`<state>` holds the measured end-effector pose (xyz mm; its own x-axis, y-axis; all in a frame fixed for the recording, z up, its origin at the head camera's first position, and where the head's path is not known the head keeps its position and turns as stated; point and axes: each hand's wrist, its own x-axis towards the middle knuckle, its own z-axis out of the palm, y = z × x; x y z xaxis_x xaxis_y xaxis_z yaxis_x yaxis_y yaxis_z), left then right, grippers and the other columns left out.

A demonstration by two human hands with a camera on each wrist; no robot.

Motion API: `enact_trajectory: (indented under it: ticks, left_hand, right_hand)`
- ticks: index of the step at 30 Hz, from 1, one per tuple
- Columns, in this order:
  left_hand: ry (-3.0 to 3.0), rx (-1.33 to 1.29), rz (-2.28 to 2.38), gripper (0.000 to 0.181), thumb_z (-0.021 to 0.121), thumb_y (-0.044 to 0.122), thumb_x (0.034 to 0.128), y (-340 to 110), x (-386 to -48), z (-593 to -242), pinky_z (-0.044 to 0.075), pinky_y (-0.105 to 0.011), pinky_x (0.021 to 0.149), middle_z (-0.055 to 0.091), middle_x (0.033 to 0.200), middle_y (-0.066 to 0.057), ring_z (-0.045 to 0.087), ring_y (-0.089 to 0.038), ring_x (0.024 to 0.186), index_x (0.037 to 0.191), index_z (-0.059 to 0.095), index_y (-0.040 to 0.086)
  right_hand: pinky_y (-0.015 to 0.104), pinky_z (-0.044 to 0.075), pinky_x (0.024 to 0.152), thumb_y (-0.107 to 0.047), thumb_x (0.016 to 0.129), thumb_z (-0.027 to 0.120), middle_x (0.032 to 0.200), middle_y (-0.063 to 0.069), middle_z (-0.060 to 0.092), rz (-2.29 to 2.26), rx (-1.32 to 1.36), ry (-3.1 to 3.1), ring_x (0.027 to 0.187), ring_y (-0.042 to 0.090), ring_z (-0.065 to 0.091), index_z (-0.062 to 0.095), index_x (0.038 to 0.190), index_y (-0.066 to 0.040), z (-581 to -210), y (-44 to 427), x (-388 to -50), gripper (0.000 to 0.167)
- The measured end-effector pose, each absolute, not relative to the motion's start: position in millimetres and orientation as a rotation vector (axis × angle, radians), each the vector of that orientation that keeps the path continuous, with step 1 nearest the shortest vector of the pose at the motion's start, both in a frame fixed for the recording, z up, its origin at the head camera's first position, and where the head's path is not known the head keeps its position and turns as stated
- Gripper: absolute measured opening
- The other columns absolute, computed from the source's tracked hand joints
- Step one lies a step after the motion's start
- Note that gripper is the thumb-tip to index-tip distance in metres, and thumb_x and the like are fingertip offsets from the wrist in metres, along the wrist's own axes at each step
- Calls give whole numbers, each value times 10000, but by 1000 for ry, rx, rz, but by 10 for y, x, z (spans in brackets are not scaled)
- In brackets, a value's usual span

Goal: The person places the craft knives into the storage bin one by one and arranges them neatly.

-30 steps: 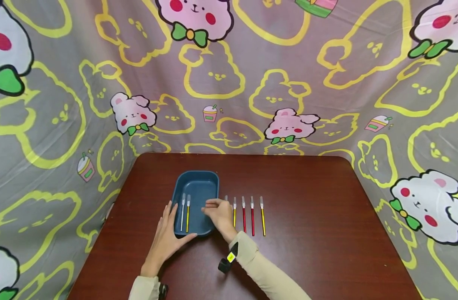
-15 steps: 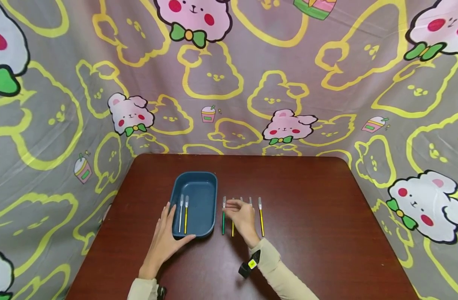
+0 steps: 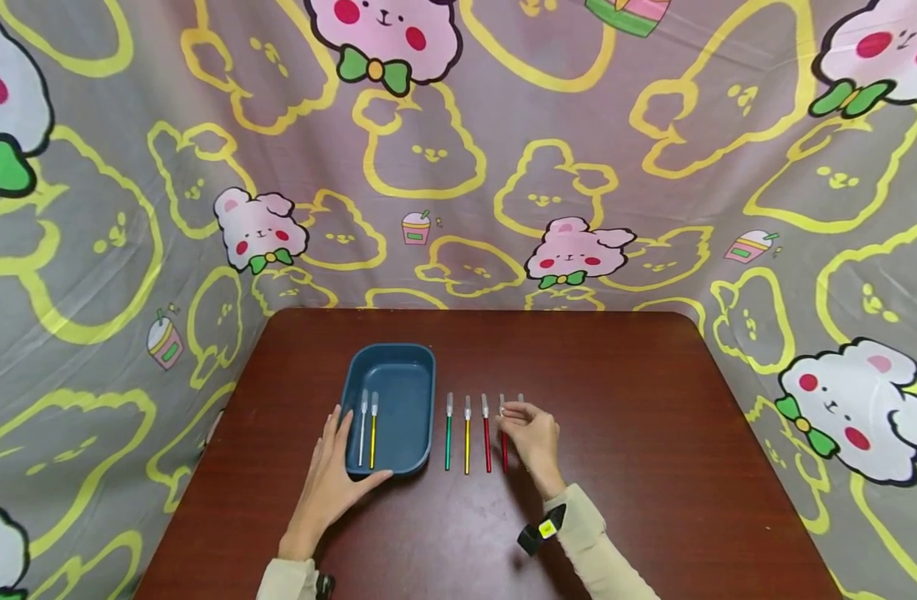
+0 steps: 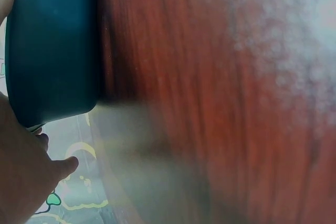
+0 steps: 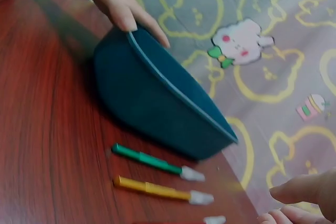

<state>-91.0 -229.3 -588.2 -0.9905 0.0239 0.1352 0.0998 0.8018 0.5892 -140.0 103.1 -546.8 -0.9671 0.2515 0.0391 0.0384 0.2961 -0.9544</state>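
- The right hand (image 3: 533, 437) is over the right end of the row, fingers bent, with thumb and fingertips close together at the cap of the second red tool (image 3: 505, 458); whether they pinch it, I cannot tell.
- The left hand (image 3: 327, 479) has its fingers straight and spread, resting along the left side of the blue tray (image 3: 403, 417), the thumb at its near edge; it seems to steady the tray.
- The step in hand looks like taking a tool from the row; the next move calls for a light pinch on one slim shaft, without nudging its neighbours.
- Left of the right hand lie a red tool (image 3: 487, 446), a yellow tool (image 3: 468, 446) and a green tool (image 3: 448, 442), side by side and apart, caps pointing away from the person.
- A fifth tool (image 3: 521, 397) shows its cap beyond the hand, its shaft mostly hidden.
- Inside the tray, toward its left wall, lie a silvery tool (image 3: 363, 437) and a second yellow tool (image 3: 373, 437), nearly parallel.
- All this is on a brown table (image 3: 616, 400), with printed cloth (image 3: 458, 167) around it.
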Motion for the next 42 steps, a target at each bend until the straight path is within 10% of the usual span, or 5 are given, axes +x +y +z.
enact_trajectory:
  ticks: [21, 42]
  left_hand:
    - [-2891, -70, -969, 1285, 879, 652, 757, -2303, -903, -5888, 188, -736, 1206, 98, 1754, -185, 135, -471, 1588, 1700, 183, 125]
    - [-2897, -64, -977, 1277, 881, 642, 762, -2293, -906, -5882, 190, -746, 1199, 86, 1758, -175, 128, -469, 1590, 1700, 182, 131]
  right_hand:
    - [111, 503, 692, 9, 816, 860, 915, 187, 794, 1609, -510, -2374, 732, 149, 776, 782, 1027, 93, -5761, 1395, -1364, 239]
    - [340, 598, 791, -45, 799, 897, 916, 156, 799, 1488, -548, -2422, 781, 230, 793, 793, 1008, 47, -5985, 1387, -1231, 251]
